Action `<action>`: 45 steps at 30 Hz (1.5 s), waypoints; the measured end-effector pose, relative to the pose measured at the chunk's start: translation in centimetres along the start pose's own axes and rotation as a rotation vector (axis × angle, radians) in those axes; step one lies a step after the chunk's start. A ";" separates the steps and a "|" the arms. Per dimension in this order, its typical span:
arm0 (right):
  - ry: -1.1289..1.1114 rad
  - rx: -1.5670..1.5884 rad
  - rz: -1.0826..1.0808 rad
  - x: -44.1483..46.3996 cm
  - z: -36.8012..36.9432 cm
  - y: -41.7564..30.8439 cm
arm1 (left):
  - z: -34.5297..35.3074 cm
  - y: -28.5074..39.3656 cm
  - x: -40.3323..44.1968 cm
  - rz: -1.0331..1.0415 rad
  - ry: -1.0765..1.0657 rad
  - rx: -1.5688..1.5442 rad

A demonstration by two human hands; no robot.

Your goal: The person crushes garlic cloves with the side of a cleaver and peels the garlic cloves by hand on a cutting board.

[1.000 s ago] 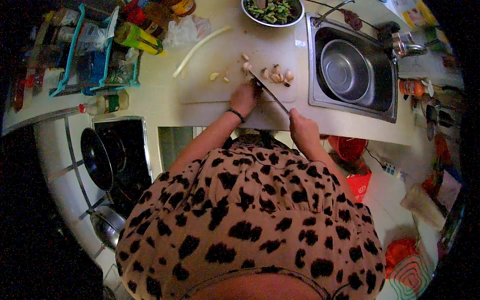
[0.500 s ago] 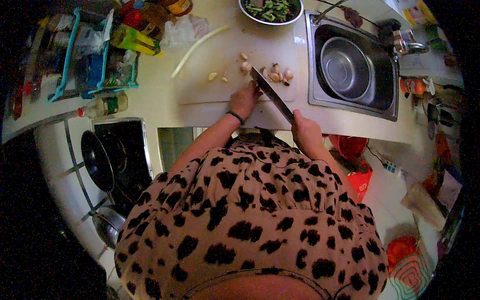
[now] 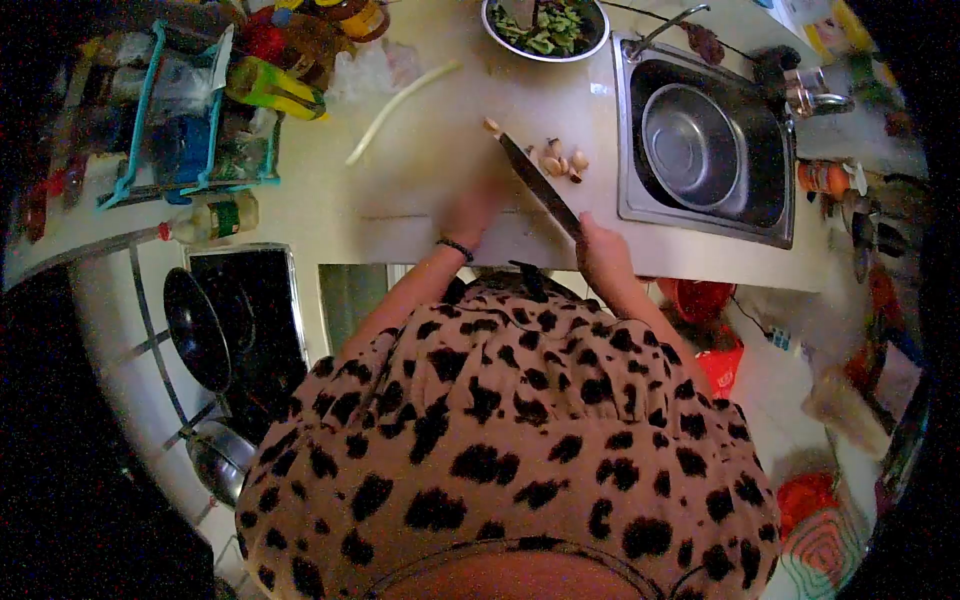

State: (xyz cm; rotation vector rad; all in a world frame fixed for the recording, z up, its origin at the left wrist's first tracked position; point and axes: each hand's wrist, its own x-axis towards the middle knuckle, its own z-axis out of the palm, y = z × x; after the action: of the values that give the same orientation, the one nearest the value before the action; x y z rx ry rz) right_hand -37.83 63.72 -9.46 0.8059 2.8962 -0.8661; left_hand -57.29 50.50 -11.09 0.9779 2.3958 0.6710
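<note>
My right hand is closed round the handle of a kitchen knife, whose dark blade slants up and left over a pale cutting board. My left hand is at the near side of the board, left of the blade, and motion smears its fingers. Several garlic cloves lie in a small cluster to the right of the blade. By the knife's tip is one more clove. A long pale stalk lies across the board's left part.
A bowl of chopped greens stands at the back. On the right, a metal basin sits in the sink. Bottles, including a yellow-green one, and a turquoise-edged rack stand left. A black pan is below them.
My left hand has drawn back from the blade, down and left. The small clove pieces on the board's left no longer show. The knife has shifted slightly left.
</note>
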 end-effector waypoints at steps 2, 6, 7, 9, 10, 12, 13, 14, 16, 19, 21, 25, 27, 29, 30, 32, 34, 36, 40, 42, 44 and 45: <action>-0.035 -0.006 0.113 -0.6 -0.2 -0.1 | -1.2 0.0 0.0 -0.119 -0.033 -0.021; -0.002 -0.009 0.120 -1.8 -2.3 -0.5 | 1.7 -2.9 2.5 0.126 0.196 -0.037; 0.036 -0.082 0.019 -2.1 -2.7 0.0 | 2.4 -3.7 2.7 0.289 0.392 -0.105; 0.074 -0.157 -0.086 -2.3 -3.8 0.3 | -0.2 -1.5 1.8 0.214 0.394 -0.238; 0.139 -0.213 -0.187 -2.2 -4.8 0.1 | -1.6 -0.3 1.5 0.143 0.394 -0.371; 0.206 -0.271 -0.288 -2.1 -5.7 0.5 | -2.9 0.0 2.1 0.105 0.212 -0.382; 0.211 -0.320 -0.332 -2.0 -5.8 1.1 | -3.5 0.2 2.3 0.064 0.027 -0.388; 0.217 -0.370 -0.377 -1.9 -5.9 1.6 | -4.5 1.4 2.4 0.064 0.030 -0.389; 0.189 -0.433 -0.398 -1.5 -6.4 1.7 | -5.8 4.3 2.5 0.351 -0.212 -0.005; 0.183 -0.453 -0.440 -0.9 -7.3 1.3 | -2.8 3.7 3.9 0.341 -0.307 0.001; 0.179 -0.519 -0.467 -0.4 -8.1 0.8 | -1.8 3.4 4.7 0.374 -0.346 0.045; 0.199 -0.526 -0.514 0.1 -8.7 1.6 | 0.0 2.3 6.4 0.411 -0.456 -0.004; 0.178 -0.515 -0.501 0.0 -9.4 1.7 | 1.5 1.4 6.9 0.438 -0.368 0.006; 0.162 -0.498 -0.478 -0.4 -9.5 3.2 | 2.4 0.1 8.0 0.461 -0.282 0.018; 0.143 -0.478 -0.453 -0.7 -9.7 3.9 | 2.5 -1.0 9.0 0.306 -0.267 -0.051; 0.191 -0.490 -0.403 -1.3 -9.8 5.2 | 3.6 -3.4 9.5 0.148 -0.246 -0.124; 0.251 -0.450 -0.135 -1.5 -8.6 7.8 | 4.8 -5.6 8.9 0.247 -0.157 -0.592; 0.275 -0.438 -0.086 -0.4 -8.2 8.8 | 3.7 -4.0 7.0 0.112 -0.136 -0.752; 0.337 -0.403 0.122 3.6 -5.3 10.5 | 2.5 -3.5 4.3 0.049 0.078 -0.715; 0.346 -0.326 0.160 5.6 -4.0 10.8 | 1.4 -2.8 3.2 0.136 0.214 -0.522; 0.344 -0.281 0.165 7.0 -3.1 10.3 | -0.6 -1.2 2.0 0.218 0.338 -0.326; 0.357 -0.255 0.115 7.5 -2.8 10.0 | -2.0 0.2 1.4 0.196 0.324 -0.332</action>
State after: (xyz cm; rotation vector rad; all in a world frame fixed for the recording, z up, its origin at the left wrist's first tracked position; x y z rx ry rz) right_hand -39.13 75.87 -13.36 1.1899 3.1216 -0.3603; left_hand -59.23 51.15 -9.80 1.0291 2.3580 1.3413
